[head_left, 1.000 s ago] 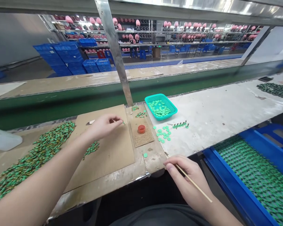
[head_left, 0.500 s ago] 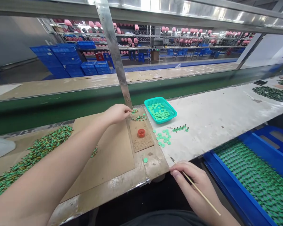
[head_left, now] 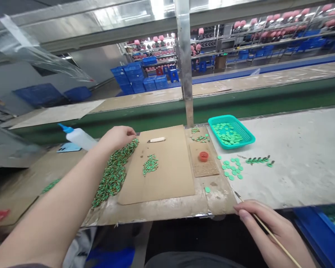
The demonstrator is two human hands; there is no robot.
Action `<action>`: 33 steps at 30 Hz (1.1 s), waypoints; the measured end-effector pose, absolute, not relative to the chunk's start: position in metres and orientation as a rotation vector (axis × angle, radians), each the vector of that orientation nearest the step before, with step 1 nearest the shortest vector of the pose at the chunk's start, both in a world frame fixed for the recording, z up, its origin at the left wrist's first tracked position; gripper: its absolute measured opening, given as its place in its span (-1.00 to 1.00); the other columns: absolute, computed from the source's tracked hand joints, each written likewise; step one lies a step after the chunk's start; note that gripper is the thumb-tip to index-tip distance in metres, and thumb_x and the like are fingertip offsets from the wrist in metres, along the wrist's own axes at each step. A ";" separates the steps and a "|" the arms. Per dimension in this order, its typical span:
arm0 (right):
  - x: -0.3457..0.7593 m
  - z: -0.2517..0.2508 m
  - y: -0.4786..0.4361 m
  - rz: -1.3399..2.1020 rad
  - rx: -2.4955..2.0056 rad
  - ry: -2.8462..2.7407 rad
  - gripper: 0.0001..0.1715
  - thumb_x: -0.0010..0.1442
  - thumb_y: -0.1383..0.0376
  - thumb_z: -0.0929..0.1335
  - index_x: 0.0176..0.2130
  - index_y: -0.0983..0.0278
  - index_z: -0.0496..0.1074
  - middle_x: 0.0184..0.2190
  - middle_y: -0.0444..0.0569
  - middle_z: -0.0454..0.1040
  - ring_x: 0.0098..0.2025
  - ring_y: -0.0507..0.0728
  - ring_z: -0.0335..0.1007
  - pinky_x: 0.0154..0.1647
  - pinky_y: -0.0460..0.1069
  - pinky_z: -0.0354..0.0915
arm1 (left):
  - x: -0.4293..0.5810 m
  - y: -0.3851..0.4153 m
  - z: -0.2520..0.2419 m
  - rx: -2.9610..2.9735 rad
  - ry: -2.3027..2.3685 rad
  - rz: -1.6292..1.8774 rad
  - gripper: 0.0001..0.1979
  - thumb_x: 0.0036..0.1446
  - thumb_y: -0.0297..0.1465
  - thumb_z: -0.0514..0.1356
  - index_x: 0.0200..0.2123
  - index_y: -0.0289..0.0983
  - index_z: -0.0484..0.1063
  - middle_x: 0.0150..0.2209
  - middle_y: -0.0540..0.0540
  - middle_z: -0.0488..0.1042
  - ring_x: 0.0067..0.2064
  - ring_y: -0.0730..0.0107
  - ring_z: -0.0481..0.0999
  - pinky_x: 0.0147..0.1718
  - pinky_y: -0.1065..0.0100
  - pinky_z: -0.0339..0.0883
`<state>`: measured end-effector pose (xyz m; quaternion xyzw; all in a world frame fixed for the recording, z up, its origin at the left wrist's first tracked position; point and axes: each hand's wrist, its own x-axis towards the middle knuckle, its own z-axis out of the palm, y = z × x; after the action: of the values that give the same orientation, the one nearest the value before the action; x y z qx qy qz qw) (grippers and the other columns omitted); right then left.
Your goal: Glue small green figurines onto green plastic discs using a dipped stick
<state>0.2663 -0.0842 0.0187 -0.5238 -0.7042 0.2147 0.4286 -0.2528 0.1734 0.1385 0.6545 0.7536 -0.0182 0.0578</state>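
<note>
My left hand [head_left: 117,137] reaches out over the far end of a long heap of small green and brown parts [head_left: 114,172], its fingers curled down toward them; whether it holds any I cannot see. My right hand [head_left: 270,230] rests at the near table edge, pinched on a thin wooden stick [head_left: 270,233] with a dark tip. A brown cardboard sheet [head_left: 167,178] lies between the hands, with a small cluster of green parts [head_left: 150,164] and a small pale-handled tool [head_left: 156,140] on it.
A teal basket [head_left: 247,139] of green discs stands at the back right. Loose green discs [head_left: 231,168], a row of small green pieces [head_left: 258,160] and an orange cap [head_left: 203,156] on a mat lie near it. A squeeze bottle [head_left: 78,137] lies left; a metal post [head_left: 186,74] rises behind.
My left hand has swung left, from the small parts by the post to the big heap. The view has turned left. My right hand still holds the stick.
</note>
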 end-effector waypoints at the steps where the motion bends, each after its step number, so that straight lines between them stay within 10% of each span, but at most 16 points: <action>1: 0.266 0.018 -0.084 0.544 -1.300 -1.774 -0.72 0.59 0.05 0.50 -0.05 0.11 0.81 -0.04 0.07 0.89 -0.10 0.29 0.93 -0.02 -0.03 0.81 | -0.261 0.172 0.135 1.965 2.308 -0.085 -0.59 0.53 -0.07 0.42 0.21 -0.22 0.63 0.22 -0.18 0.67 0.18 0.09 0.71 0.19 -0.02 0.71; 18: 0.262 0.026 -0.094 0.509 -1.273 -1.805 -0.76 0.61 0.08 0.49 -0.04 0.08 0.79 -0.04 0.02 0.88 -0.11 0.22 0.92 -0.03 -0.09 0.77 | -0.251 0.178 0.111 1.800 2.238 0.348 -0.57 0.53 -0.08 0.41 0.27 -0.20 0.60 0.29 -0.21 0.63 0.23 0.06 0.68 0.22 -0.04 0.69; 24: 0.258 0.026 -0.089 0.533 -1.286 -1.735 -0.71 0.60 0.05 0.48 -0.08 0.10 0.80 -0.08 0.06 0.88 -0.14 0.26 0.90 -0.07 -0.04 0.79 | -0.216 0.105 0.136 1.642 1.883 0.894 -0.53 0.50 0.05 0.38 0.07 -0.26 0.62 -0.01 -0.17 0.71 -0.12 0.29 0.70 -0.09 0.18 0.70; 28: 0.239 0.038 -0.079 0.620 -1.214 -1.716 -0.72 0.61 0.12 0.46 -0.12 0.10 0.78 -0.14 0.02 0.86 -0.14 0.23 0.88 -0.06 -0.02 0.76 | -0.155 0.033 0.128 1.580 1.601 1.085 -0.29 0.09 0.20 0.58 0.10 -0.19 0.72 -0.22 -0.15 0.73 -0.26 0.23 0.71 -0.25 0.23 0.70; 33: 0.207 0.061 -0.064 0.806 -1.052 -1.683 -0.74 0.58 0.25 0.43 -0.15 0.14 0.74 -0.19 -0.04 0.83 -0.16 0.15 0.82 -0.08 -0.04 0.65 | -0.075 -0.027 0.116 1.421 1.348 1.173 -0.53 0.08 0.01 0.65 -0.10 -0.19 0.81 -0.40 -0.10 0.68 -0.45 0.29 0.68 -0.47 0.34 0.63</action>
<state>0.2066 -0.0645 0.0614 -0.4310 -0.6896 0.3303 0.4791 -0.0746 -0.0269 0.1162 0.5659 0.5369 0.4671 0.4164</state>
